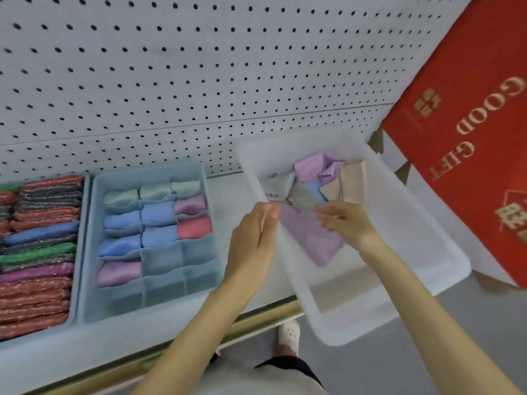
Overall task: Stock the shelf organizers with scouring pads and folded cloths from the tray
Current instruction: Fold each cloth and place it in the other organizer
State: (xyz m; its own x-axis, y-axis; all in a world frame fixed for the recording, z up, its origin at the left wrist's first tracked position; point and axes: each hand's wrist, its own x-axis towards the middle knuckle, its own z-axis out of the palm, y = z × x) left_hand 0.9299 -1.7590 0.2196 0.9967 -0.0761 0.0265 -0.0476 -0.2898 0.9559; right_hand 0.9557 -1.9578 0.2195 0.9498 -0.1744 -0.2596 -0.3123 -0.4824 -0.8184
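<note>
Pinching the lilac cloth (310, 238), left hand (251, 238) and right hand (348, 223) hold it flat.

The red box (467, 132) reads "GOOD GIFT" (gold lettering, other characters illegible).

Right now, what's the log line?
left hand, right hand: hold purple cloth | tray: more cloths inside | organizer: some cells empty

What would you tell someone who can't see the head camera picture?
A person's left hand and right hand hold a purple cloth in a clear tray of folded cloths. Left of it, a blue organizer holds cloths beside rows of scouring pads.
</note>
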